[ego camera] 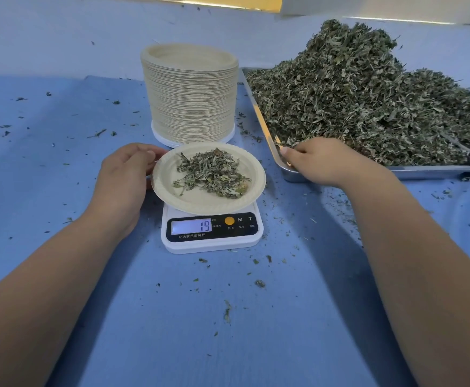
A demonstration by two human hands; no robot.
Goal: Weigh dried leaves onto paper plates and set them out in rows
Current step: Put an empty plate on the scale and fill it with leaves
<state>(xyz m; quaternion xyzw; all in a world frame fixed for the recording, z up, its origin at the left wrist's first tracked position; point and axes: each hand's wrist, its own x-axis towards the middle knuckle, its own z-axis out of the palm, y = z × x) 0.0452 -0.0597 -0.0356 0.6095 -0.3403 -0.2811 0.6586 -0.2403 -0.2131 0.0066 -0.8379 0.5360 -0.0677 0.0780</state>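
Left hand [125, 174]: you are gripping the plate [189, 202] rim at its 9 o'clock.
Right hand [321, 163]: you are pinching leaves [354, 101] at the tray [259, 107] corner, 3 o'clock of the scale [214, 244].
Plate: sitting on the scale, carrying a small portion [211, 174]; display showing 19.
Stack [190, 101]: standing at 12 o'clock.

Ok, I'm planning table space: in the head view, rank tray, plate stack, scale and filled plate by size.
1. tray
2. plate stack
3. filled plate and scale: alike, scale partly covered, so unranked
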